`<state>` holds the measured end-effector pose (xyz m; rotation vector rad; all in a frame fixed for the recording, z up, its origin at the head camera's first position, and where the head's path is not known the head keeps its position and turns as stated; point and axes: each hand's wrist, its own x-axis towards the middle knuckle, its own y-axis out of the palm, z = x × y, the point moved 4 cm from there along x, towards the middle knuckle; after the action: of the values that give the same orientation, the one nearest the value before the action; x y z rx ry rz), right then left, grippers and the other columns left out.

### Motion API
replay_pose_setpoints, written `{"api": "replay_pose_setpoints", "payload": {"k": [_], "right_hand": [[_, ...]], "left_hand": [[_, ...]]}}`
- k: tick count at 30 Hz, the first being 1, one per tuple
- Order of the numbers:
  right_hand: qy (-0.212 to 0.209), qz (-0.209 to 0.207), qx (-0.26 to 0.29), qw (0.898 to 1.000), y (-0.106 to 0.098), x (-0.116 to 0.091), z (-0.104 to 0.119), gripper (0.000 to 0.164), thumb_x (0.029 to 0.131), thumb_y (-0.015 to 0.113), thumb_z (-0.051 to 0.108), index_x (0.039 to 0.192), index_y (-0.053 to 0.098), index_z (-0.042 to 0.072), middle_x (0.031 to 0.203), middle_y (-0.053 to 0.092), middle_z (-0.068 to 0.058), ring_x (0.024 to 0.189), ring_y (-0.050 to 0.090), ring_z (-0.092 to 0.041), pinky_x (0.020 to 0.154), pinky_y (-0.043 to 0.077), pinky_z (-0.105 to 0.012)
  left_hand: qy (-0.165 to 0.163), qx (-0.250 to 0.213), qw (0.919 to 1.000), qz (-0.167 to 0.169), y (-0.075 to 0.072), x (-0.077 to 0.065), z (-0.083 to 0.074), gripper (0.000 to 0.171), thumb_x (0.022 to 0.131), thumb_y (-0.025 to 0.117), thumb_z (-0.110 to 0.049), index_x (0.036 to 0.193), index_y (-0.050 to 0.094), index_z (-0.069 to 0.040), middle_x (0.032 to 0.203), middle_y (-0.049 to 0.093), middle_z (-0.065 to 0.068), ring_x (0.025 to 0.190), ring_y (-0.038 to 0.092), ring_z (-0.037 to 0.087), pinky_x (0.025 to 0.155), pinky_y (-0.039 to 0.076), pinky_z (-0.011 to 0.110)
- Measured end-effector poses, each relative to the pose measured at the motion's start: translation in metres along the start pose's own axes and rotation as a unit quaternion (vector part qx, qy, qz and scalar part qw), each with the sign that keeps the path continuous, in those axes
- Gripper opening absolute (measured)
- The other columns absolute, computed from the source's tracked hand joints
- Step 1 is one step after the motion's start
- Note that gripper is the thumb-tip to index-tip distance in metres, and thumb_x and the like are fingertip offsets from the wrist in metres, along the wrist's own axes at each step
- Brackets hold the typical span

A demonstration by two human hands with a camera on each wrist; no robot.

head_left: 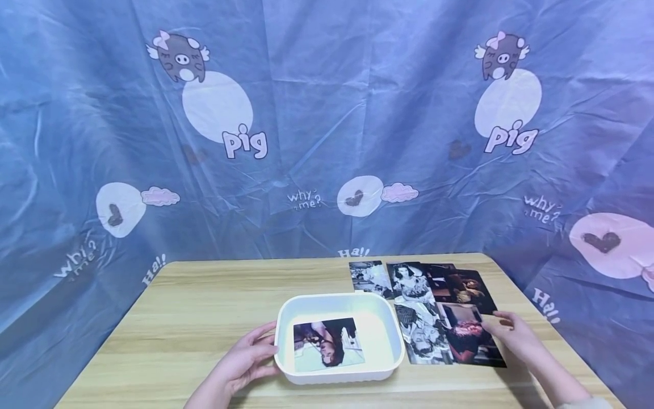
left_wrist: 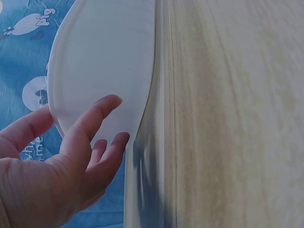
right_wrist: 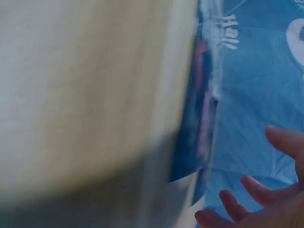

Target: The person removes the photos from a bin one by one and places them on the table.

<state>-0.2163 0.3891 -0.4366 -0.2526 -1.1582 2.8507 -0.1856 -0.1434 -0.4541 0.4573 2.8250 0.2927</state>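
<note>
A white plastic basin [head_left: 380,352] stands near the front of the table, with a photo [head_left: 327,343] of a dark-haired person lying in it. At its left end my left hand [head_left: 250,357] touches the wall, the fingers spread; the left wrist view shows these fingers [left_wrist: 78,137] against the white side. Over to the right, my right hand [head_left: 518,338] hovers by the edge of a dark photo with red [head_left: 472,341]. In the right wrist view this hand [right_wrist: 270,197] has its fingers apart and nothing held; the photos there are blurred.
Beside the basin lie several more photos: black-and-white ones [head_left: 421,335] on the left of the group and a dark one [head_left: 470,289] behind, some overlapping. The wooden table [head_left: 214,307] ends at a blue curtain [head_left: 317,113] printed with pigs.
</note>
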Motion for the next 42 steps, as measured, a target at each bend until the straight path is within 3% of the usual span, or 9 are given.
{"api": "replay_pose_setpoints", "payload": {"k": [3,10,14,19,24,32,36,42], "right_hand": [[-0.015,0.004,0.012,1.0,0.0,0.003,0.018,0.075,0.097,0.051,0.034,0.142,0.019,-0.016,0.141,0.024,-0.047,0.127,0.029,-0.061,0.107,0.035,-0.066],[-0.099,0.029,0.077,0.992,0.016,0.012,0.08,0.074,0.098,0.055,0.024,0.147,0.014,-0.014,0.149,0.017,-0.041,0.135,0.023,-0.057,0.111,0.033,-0.064],[-0.106,0.053,0.099,0.988,0.035,0.017,0.112,0.078,0.097,0.057,0.028,0.151,0.012,-0.006,0.154,0.012,-0.036,0.139,0.016,-0.055,0.114,0.028,-0.066],[-0.148,0.082,0.104,0.98,0.065,0.021,0.143,0.075,0.094,0.061,0.031,0.151,0.023,-0.001,0.155,0.024,-0.029,0.14,0.023,-0.05,0.112,0.035,-0.063],[-0.22,0.133,0.129,0.958,0.094,0.024,0.169,0.068,0.09,0.068,0.025,0.145,0.038,-0.001,0.15,0.037,-0.026,0.136,0.034,-0.048,0.109,0.043,-0.057],[-0.302,0.239,0.1,0.917,0.136,0.02,0.197,0.058,0.085,0.072,0.017,0.136,0.05,0.0,0.141,0.049,-0.025,0.128,0.045,-0.048,0.108,0.042,-0.06],[-0.325,0.27,0.047,0.905,0.155,0.017,0.203,0.058,0.084,0.074,0.016,0.135,0.052,0.0,0.14,0.051,-0.022,0.124,0.05,-0.046,0.106,0.044,-0.061],[-0.317,0.271,-0.028,0.908,0.177,0.012,0.202,0.065,0.077,0.08,0.02,0.134,0.053,0.004,0.141,0.051,-0.019,0.124,0.05,-0.046,0.102,0.046,-0.062]], "left_hand": [[0.001,0.0,1.0,-0.002,0.0,0.0,-0.001,0.08,0.087,0.059,-0.002,0.15,0.012,0.006,0.152,0.017,0.034,0.122,0.056,0.038,0.092,0.057,0.047],[-0.001,0.0,1.0,-0.001,0.0,-0.001,-0.001,0.08,0.087,0.059,-0.002,0.15,0.011,0.006,0.152,0.017,0.035,0.122,0.056,0.038,0.092,0.057,0.047],[-0.001,0.0,1.0,-0.005,0.001,-0.001,-0.001,0.08,0.087,0.06,-0.002,0.151,0.012,0.006,0.152,0.017,0.035,0.124,0.054,0.039,0.092,0.057,0.048],[-0.003,0.003,1.0,-0.007,0.003,-0.003,0.001,0.078,0.087,0.06,-0.002,0.15,0.014,0.005,0.152,0.018,0.034,0.124,0.054,0.039,0.092,0.057,0.049],[-0.001,0.008,1.0,-0.006,0.002,-0.003,0.001,0.078,0.087,0.06,-0.002,0.15,0.015,0.005,0.152,0.019,0.033,0.123,0.055,0.038,0.09,0.058,0.047],[0.004,0.006,1.0,0.001,0.002,-0.001,-0.002,0.078,0.087,0.06,-0.003,0.15,0.014,0.006,0.152,0.019,0.034,0.124,0.054,0.039,0.092,0.057,0.048],[0.003,0.005,1.0,0.0,0.002,-0.002,-0.002,0.078,0.087,0.06,-0.003,0.15,0.015,0.005,0.152,0.02,0.033,0.123,0.056,0.037,0.091,0.057,0.047],[0.003,0.004,1.0,-0.003,0.002,-0.003,-0.002,0.078,0.087,0.059,-0.002,0.15,0.015,0.005,0.153,0.019,0.033,0.124,0.054,0.038,0.092,0.057,0.049]]}}
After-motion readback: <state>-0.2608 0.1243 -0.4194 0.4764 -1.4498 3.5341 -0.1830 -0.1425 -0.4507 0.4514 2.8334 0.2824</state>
